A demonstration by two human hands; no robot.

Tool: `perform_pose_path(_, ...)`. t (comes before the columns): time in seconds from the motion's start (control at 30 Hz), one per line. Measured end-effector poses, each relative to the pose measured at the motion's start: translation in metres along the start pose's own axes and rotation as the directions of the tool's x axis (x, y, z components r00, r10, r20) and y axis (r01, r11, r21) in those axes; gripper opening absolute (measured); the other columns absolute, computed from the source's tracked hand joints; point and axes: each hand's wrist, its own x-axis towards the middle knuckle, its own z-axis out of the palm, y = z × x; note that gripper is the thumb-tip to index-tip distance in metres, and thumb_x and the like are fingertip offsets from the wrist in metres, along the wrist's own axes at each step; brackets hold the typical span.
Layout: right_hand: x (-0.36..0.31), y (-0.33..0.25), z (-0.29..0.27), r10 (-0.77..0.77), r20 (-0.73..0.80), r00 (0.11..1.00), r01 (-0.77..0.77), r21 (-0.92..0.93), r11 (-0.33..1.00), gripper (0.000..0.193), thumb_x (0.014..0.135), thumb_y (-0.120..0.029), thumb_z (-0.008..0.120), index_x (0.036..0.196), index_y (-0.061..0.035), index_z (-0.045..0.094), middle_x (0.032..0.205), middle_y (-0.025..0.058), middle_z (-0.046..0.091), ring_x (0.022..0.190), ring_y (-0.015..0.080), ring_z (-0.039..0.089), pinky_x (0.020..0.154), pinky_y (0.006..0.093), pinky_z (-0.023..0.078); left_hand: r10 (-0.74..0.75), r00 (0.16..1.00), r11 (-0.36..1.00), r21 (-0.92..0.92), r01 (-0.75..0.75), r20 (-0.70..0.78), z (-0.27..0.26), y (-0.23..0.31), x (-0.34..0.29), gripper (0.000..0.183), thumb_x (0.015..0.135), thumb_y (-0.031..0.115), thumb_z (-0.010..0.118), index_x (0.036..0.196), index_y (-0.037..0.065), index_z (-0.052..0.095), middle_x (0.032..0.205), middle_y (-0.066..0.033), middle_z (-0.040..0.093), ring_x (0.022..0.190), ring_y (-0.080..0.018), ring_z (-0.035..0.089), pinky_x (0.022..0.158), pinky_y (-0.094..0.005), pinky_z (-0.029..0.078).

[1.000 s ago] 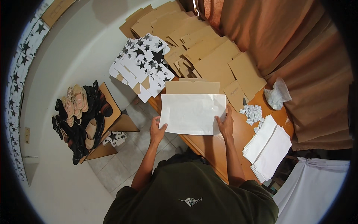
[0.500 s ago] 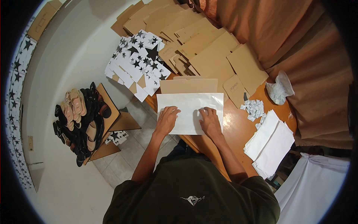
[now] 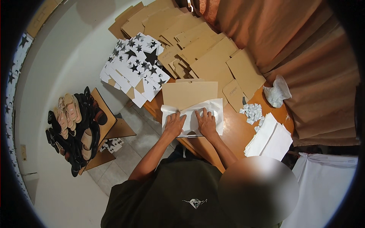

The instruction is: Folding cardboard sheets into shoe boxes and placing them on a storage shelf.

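A sheet of white paper (image 3: 191, 127) lies over an open cardboard box (image 3: 190, 92) at the table's near edge. The box's brown lid stands up on the far side. The paper sags in the middle, and its far edge is creased. On the paper's left half rests my left hand (image 3: 173, 125), fingers apart and pressing down. My right hand (image 3: 206, 124) presses on the right half, its fingers also spread. Neither hand grips anything. The paper hides the inside of the box.
Flattened brown cardboard boxes (image 3: 213, 57) and star-printed ones (image 3: 133, 64) cover the table's back. To the right are small paper packets (image 3: 252, 113), a plastic bag (image 3: 277, 92) and stacked white paper (image 3: 270, 136). Shoes (image 3: 72, 125) crowd a stand (image 3: 104, 104) at left.
Both hands have pushed the paper downward, so it has gone from nearly flat to sunken and creased. More of the brown lid shows behind it. The whole view has shifted slightly.
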Motion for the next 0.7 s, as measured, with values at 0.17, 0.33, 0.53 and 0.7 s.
perform_pose_path(0.17,0.004,-0.002,0.007,-0.011,0.143,0.990,0.013,-0.011,1.000,0.054,0.093,-0.015,0.056,0.147,-0.0180,0.050,0.143,0.0195,0.045,0.119,0.0366,0.052,0.091,0.0515,0.047,0.016,0.989,0.999,0.031,-0.021,0.147,0.020,-0.006,0.012,0.097,0.068,0.026,0.091,0.151,0.012,0.043,0.145,-0.0225,0.044,0.132,-0.0380,0.045,0.105,-0.0486,0.040)
perform_pose_path(0.33,0.010,0.001,0.032,-0.014,0.237,0.971,0.030,-0.063,0.998,0.055,0.095,-0.016,0.056,0.149,-0.0193,0.047,0.144,0.0188,0.042,0.126,0.0399,0.049,0.094,0.0547,0.049,0.026,0.967,0.998,0.042,-0.038,0.254,0.030,-0.011,0.021,0.106,0.062,0.024,0.094,0.153,0.015,0.040,0.146,-0.0224,0.043,0.133,-0.0385,0.045,0.100,-0.0487,0.046)
perform_pose_path(0.53,0.022,0.001,0.037,-0.017,0.424,0.906,-0.034,0.112,0.993,0.090,0.073,-0.024,0.086,0.150,-0.0166,0.041,0.146,0.0218,0.038,0.125,0.0463,0.052,0.097,0.0557,0.054,0.041,0.974,0.992,0.109,-0.067,0.223,0.043,-0.015,0.027,0.081,0.077,0.017,0.082,0.149,0.016,0.045,0.137,-0.0190,0.050,0.127,-0.0368,0.050,0.099,-0.0499,0.047)
perform_pose_path(0.7,0.018,0.005,0.043,-0.013,0.462,0.887,-0.049,0.122,0.991,0.058,0.094,-0.010,0.058,0.149,-0.0128,0.042,0.149,0.0311,0.037,0.128,0.0473,0.052,0.092,0.0505,0.057,0.013,0.966,0.996,0.081,-0.035,0.259,0.057,-0.023,0.038,0.104,0.057,0.019,0.095,0.149,0.016,0.048,0.142,-0.0201,0.046,0.129,-0.0395,0.048,0.095,-0.0508,0.051)
